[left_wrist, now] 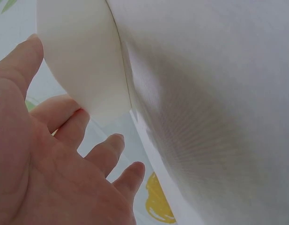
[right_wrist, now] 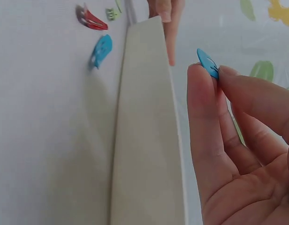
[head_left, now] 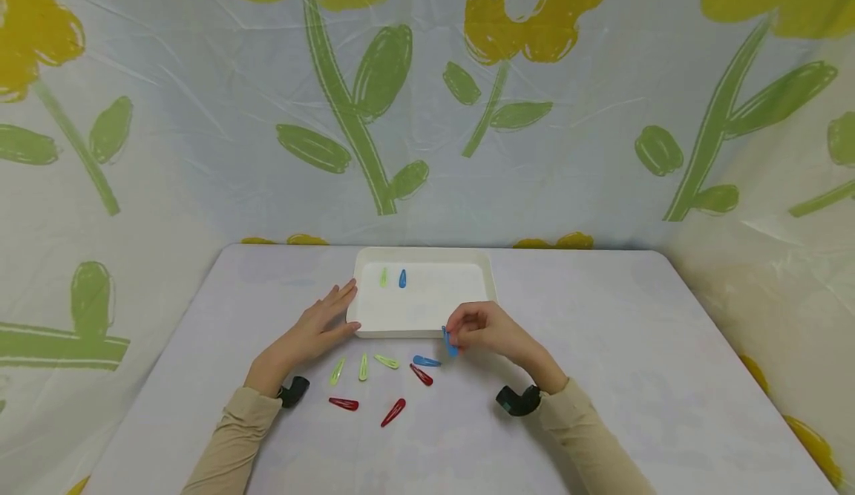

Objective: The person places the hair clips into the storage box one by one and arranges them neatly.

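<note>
Between thumb and index finger, my right hand (head_left: 482, 326) pinches a blue hair clip (right_wrist: 208, 63) just above the near right corner of the white tray (head_left: 421, 333). My left hand (head_left: 319, 329) rests against the tray's left rim, its fingers spread and extended. Inside the tray, toward the back left, lie a green hair clip (head_left: 384, 277) and a blue one beside it. In front of the tray, another blue hair clip (head_left: 427, 361) lies on the table among several green clips and red clips, with a red hair clip (head_left: 421, 375) closest to it.
The pale table (head_left: 601, 309) extends to both sides of the tray. Nearer the front lie two more red hair clips, one left (head_left: 344, 404) and one toward the middle (head_left: 393, 412). A flower-printed curtain (head_left: 427, 124) hangs behind the table and along its sides.
</note>
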The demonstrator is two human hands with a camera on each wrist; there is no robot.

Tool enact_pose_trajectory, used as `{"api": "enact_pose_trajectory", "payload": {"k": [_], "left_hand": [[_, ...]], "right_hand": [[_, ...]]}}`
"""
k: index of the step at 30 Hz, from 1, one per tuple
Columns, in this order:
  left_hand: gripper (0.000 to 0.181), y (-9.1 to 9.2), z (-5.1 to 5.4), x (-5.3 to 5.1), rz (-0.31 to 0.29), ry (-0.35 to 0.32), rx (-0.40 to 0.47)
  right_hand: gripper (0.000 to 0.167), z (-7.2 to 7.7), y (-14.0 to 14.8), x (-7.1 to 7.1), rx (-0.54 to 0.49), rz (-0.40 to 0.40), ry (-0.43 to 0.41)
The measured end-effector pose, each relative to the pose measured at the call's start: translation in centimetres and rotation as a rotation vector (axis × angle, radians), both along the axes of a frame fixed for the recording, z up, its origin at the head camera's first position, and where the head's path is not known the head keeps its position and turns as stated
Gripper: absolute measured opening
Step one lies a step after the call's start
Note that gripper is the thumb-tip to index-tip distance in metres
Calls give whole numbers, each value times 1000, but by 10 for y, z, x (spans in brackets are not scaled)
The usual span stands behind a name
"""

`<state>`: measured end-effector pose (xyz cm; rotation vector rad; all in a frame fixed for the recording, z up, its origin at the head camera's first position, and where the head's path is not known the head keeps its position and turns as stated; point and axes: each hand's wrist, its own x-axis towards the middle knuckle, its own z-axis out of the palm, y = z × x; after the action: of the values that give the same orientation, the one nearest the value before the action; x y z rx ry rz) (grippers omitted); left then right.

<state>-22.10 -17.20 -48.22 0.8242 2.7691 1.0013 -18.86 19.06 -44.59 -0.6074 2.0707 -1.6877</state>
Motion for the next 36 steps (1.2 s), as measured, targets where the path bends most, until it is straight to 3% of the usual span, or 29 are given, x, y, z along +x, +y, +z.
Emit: {"api": "enact_pose_trajectory", "payload": {"k": [20,36], "left_hand": [[74,0,3,3,0,-23,1],[74,0,-1,1,3,7,8]], "right_hand": [[12,32,-2,-39,-26,-39,26],[18,49,-19,-74,-27,-83,33]]}}
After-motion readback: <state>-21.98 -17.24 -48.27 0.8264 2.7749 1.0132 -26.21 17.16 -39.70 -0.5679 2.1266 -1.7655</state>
